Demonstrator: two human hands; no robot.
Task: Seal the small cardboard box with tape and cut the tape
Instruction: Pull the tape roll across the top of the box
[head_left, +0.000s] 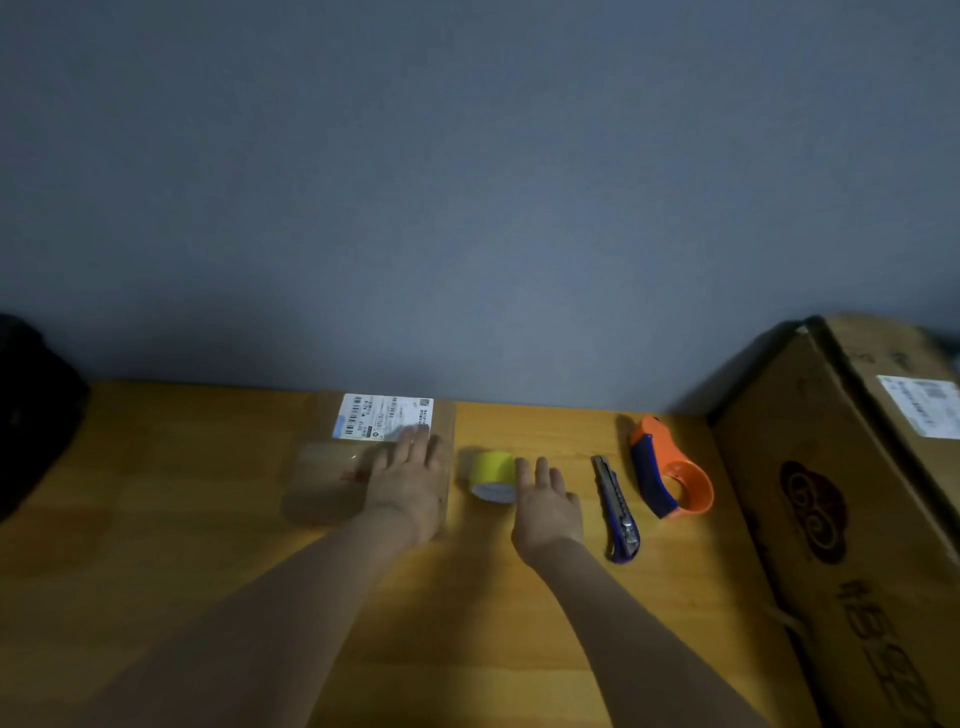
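A small flat cardboard box (332, 467) with a white shipping label lies on the wooden table (156, 519) near the wall. My left hand (410, 480) rests flat on its right part, fingers spread. A yellow roll of tape (491, 475) lies just right of the box. My right hand (545, 499) hovers at the roll's right side, fingers apart, touching or nearly touching it. A blue utility knife (618, 509) lies to the right of that hand.
An orange and blue tape dispenser (667, 470) lies right of the knife. A large cardboard box (852, 499) stands at the table's right end. A dark object (31, 410) sits at the far left. A grey wall runs behind the table.
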